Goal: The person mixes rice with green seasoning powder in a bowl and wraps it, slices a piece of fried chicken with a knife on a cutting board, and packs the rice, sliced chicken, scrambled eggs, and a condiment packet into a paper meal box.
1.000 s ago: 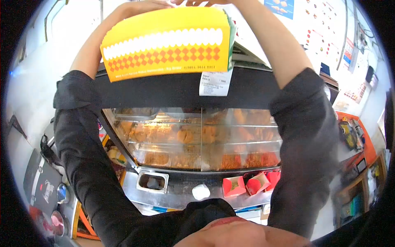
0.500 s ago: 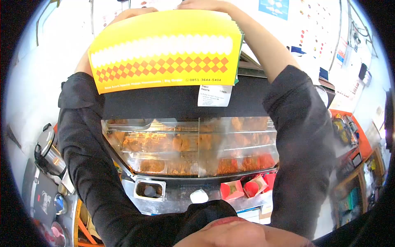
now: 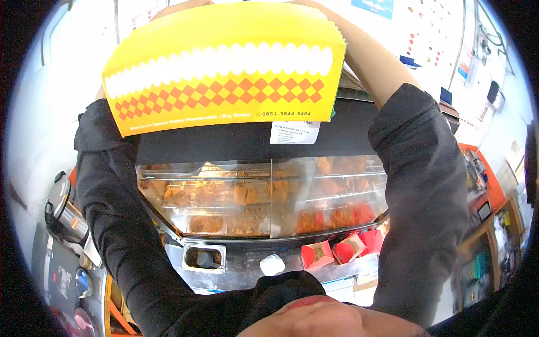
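Note:
A stack of yellow printed cardboard sheets (image 3: pixel 224 62), with a red diamond band and a phone number, is tilted above the black top of a display cabinet (image 3: pixel 224 147). Several layers show at its jagged right edge. My left hand (image 3: pixel 182 7) is at the far edge of the stack, on the left. Of my right hand (image 3: pixel 306 3), only a bit shows at the far edge on the right. The stack and the top of the frame hide most fingers; both hands appear closed on the stack. Below its front edge hangs a white printed receipt (image 3: pixel 295 133), partly covered.
Behind the cabinet's glass sit racks of fried food (image 3: pixel 241 194). Nearer me, a metal container (image 3: pixel 204 258), a white item (image 3: pixel 272 264) and several red paper boxes (image 3: pixel 317 254) stand on the metal counter. A lidded steel pot (image 3: pixel 66 208) is at the left.
The yellow stack looks larger and has shifted slightly left, covering the receipt's upper part. Both hands have moved up, further out of frame. My right sleeve has moved a little right.

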The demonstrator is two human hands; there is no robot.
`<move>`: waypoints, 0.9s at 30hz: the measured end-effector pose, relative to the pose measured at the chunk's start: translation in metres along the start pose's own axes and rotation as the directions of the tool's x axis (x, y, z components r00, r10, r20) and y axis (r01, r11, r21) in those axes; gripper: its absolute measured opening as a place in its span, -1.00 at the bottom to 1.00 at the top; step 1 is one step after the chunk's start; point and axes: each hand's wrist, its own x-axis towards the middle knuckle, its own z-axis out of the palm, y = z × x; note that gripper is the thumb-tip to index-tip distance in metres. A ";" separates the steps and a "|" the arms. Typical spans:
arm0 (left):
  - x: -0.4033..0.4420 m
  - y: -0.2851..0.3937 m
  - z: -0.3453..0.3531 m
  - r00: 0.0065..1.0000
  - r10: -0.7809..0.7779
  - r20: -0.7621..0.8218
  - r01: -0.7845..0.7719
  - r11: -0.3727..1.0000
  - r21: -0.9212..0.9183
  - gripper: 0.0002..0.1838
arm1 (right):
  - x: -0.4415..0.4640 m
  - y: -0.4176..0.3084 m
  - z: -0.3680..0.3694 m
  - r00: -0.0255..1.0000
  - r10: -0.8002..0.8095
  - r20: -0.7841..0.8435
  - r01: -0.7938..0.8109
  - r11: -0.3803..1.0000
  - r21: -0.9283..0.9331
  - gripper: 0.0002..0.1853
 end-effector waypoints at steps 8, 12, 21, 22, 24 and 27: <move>0.004 -0.003 0.002 0.999 0.010 -0.033 -0.010 1.000 -0.005 -0.56 | -0.023 -0.047 0.002 0.986 0.133 -0.105 -0.148 0.977 -0.155 -0.51; 0.008 -0.003 0.006 0.999 0.012 -0.052 -0.013 1.000 -0.013 -0.58 | -0.019 -0.044 0.000 0.991 0.077 -0.113 -0.105 0.956 -0.275 -0.57; 0.025 -0.005 0.012 0.982 0.061 -0.178 -0.067 0.997 -0.024 -0.61 | -0.011 -0.043 0.000 0.993 0.074 -0.095 -0.102 0.937 -0.334 -0.63; 0.028 -0.005 0.011 0.975 0.071 -0.212 -0.078 0.997 -0.024 -0.61 | -0.011 -0.042 0.001 0.988 0.091 -0.122 -0.131 0.916 -0.380 -0.63; 0.039 -0.002 0.008 0.948 0.104 -0.302 -0.117 0.993 -0.023 -0.62 | -0.010 -0.027 0.007 0.983 -0.007 -0.182 -0.063 0.924 -0.376 -0.64; 0.057 -0.002 -0.003 0.808 0.150 -0.570 -0.220 0.974 -0.056 -0.63 | -0.004 -0.015 -0.001 0.989 -0.094 -0.117 0.045 0.929 -0.366 -0.64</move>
